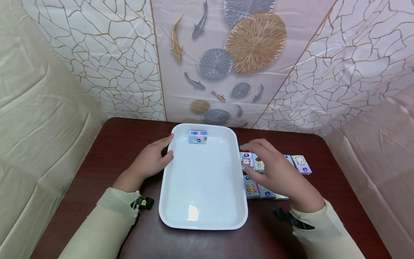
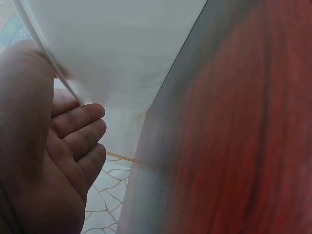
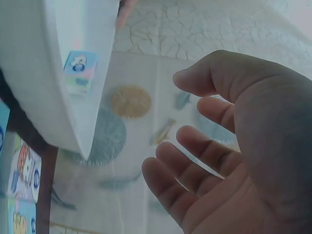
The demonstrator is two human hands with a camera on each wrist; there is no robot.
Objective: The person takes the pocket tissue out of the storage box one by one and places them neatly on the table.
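A white rectangular tray [image 1: 203,187] lies lengthwise on the table. Inside it, by the far wall, is one small pastel tissue pack [image 1: 198,137] with a cartoon print and a barcode. My left hand [image 1: 150,160] grips the tray's left rim, thumb over the edge; in the left wrist view its fingers [image 2: 85,122] curl beside the outer wall. To the right of the tray, my right hand [image 1: 275,171] hovers over similar tissue packs [image 1: 251,187] with fingers spread and loosely bent. The right wrist view shows nothing between its thumb and fingers. This hand partly hides the packs.
Packs lie in two rows beside the tray, the far row ending in a purple-edged pack [image 1: 301,164]. Beneath everything is a dark red-brown table [image 1: 129,131]. Patterned cloth [image 1: 123,64] hangs behind it, and pale cloth covers both sides.
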